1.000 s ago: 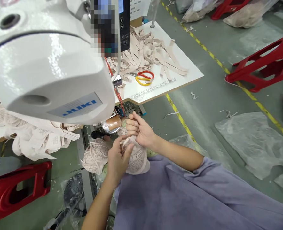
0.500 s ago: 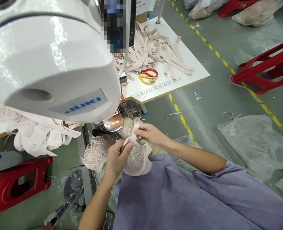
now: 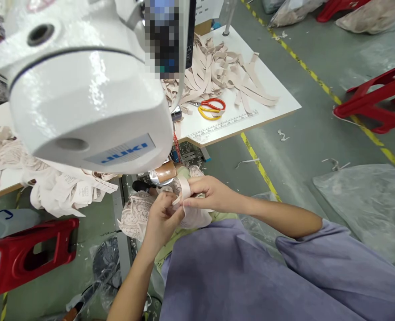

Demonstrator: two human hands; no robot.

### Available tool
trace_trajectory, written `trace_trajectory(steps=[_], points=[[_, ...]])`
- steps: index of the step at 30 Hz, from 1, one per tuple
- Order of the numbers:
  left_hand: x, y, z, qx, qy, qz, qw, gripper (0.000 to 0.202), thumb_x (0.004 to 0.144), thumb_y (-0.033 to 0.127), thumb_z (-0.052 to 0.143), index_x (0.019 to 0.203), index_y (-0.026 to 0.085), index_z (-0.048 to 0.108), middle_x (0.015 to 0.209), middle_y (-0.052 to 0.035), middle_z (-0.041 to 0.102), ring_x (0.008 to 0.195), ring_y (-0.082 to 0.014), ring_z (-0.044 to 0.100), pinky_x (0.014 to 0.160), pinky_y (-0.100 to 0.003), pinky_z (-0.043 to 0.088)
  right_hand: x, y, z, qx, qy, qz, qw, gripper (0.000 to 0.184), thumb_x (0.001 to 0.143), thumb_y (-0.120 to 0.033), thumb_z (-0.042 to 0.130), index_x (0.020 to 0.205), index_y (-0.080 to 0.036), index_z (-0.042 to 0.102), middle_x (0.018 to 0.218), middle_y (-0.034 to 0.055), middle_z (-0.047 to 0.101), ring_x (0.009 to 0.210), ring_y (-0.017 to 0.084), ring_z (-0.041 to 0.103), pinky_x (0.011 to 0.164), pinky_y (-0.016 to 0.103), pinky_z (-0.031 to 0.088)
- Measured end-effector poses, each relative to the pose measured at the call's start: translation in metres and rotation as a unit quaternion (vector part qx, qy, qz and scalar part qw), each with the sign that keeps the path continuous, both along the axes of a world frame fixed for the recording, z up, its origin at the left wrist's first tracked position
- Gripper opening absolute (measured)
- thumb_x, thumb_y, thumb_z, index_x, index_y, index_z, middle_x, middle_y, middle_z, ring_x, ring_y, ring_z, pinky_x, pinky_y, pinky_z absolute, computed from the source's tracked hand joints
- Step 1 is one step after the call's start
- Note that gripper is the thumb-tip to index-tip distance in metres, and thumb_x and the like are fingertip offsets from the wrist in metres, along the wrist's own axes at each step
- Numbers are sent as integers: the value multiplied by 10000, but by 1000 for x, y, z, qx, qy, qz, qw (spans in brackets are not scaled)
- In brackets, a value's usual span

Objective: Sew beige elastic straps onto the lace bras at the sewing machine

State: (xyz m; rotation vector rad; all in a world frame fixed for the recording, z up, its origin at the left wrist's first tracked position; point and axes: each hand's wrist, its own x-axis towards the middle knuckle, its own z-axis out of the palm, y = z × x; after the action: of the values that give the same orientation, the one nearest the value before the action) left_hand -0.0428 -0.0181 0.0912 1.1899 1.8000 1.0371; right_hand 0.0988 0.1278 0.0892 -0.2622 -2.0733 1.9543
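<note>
As the lace garment (image 3: 136,216) rests on our lap, our hands grip tight

Our left hand (image 3: 162,220) pinches the garment beside a looped pale band (image 3: 185,187); our right hand (image 3: 214,194) holds that band. If either pinch loosens, the band could slip or twist. Curled fingers hide where band meets lace; the sewing machine (image 3: 97,111) blocks its needle area.

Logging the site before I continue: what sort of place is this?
Probably a garment-sewing workshop: a JUKI-branded machine, beige fabric strips heaped on a white table, and scissors beside them.
</note>
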Motion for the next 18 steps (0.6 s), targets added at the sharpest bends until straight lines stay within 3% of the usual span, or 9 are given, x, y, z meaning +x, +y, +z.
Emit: trace_trajectory(steps=[2,6,8,12,15,18], points=[[5,-3,-6,57,-17,15,998,234,910,380,607,778,187,599,1025,-75,631,950,-196,582,787,-272,456,-3,-1,1,-44,20,-11,999,201,914,-336,668,960,-177,784,957,57,733,884,173,673,792,273,502],[18,-11,-25,104,0,142,984,237,963,422,533,879,204,576,765,-12,603,621,-131,542,585,-233,432,-11,8,9,-145,-6,-27,989,225,890,-369,693,953,-169,774,929,50,742,866,171,670,774,274,514],[16,-11,-26,124,67,143,980,205,949,391,568,1009,202,617,758,-17,625,592,-134,561,563,-236,428,-16,18,11,-158,-36,-18,987,257,880,-402,698,960,-170,775,935,49,747,852,161,663,759,267,513],[-5,-1,-3,135,191,29,972,249,951,260,551,1132,223,719,676,-14,668,583,-134,608,588,-229,445,-30,45,4,-186,-66,-25,980,341,879,-489,667,957,-171,761,803,22,698,673,99,594,625,227,481],[-20,9,18,76,165,55,982,310,983,250,500,1197,214,722,864,-57,763,646,-141,664,606,-230,485,-45,63,-3,-198,-50,-64,977,312,822,-477,717,844,-165,713,627,-25,581,561,81,512,538,219,432],[-26,17,29,22,123,77,989,330,989,296,503,1219,208,722,1009,-85,779,778,-194,723,603,-250,521,-59,72,-2,-141,-48,-88,985,241,785,-405,748,791,-186,645,630,-27,556,584,107,509,547,250,431]])
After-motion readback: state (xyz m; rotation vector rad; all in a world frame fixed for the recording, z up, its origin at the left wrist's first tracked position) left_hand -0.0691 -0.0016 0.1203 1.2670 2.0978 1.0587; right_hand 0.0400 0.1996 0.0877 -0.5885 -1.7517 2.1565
